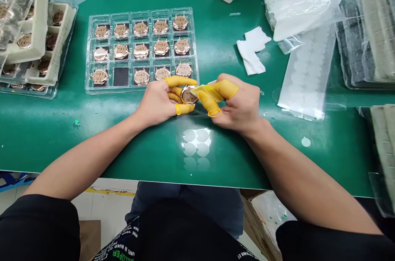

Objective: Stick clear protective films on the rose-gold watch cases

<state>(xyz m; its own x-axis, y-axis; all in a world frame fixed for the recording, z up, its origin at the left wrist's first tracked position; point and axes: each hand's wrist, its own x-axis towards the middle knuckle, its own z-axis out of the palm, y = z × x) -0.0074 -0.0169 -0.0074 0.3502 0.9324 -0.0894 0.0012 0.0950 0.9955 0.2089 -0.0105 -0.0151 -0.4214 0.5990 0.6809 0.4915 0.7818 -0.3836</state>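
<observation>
My left hand [160,100], in yellow finger cots, grips a rose-gold watch case [189,94] by its edge, its engraved back facing up. From the other side my right hand [236,100], also in yellow finger cots, pinches a small flat yellow piece [205,89] whose tip is at the watch back; its exact kind does not show. Just beyond my hands a clear plastic tray [87,65] carries rows of similar watch cases, backs up. One front-row compartment [121,76] shows only its dark bottom.
Below my hands lies a clear sheet of round film stickers [196,150]. Stacked watch trays [66,43] stand at left. White cloth pieces [253,51], a plastic bag [302,10], a sticker sheet [308,71] and stacked trays [354,43] occupy the right side.
</observation>
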